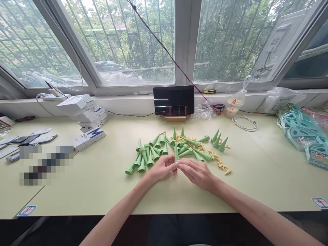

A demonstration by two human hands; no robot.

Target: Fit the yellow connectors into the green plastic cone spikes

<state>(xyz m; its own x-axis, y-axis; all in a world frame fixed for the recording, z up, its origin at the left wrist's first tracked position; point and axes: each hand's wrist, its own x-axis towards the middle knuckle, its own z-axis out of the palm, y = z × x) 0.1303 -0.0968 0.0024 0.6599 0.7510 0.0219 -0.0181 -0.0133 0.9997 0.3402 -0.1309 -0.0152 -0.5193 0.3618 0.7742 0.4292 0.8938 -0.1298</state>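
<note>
My left hand (163,168) is closed around the lower part of a green plastic spike (176,153), which stands point up. Against its base press the closed fingers of my right hand (196,172); whether a small part sits under those fingertips is hidden. Beyond my hands lies a pile of similar green spikes (144,155), hollow and ribbed at the wide end. Small yellow plastic valve pieces (224,168) are strewn to the right of the pile and partly among it. Three more green spikes (217,140) stand apart at the right, with yellow bits showing at a base.
White boxes (88,136) are stacked at the left, near several phones (38,136). A phone (176,110) leans on a black panel (173,94) at the back. A bagged cup (233,106), a coiled cable (245,123) and turquoise packaged items (302,128) are on the right.
</note>
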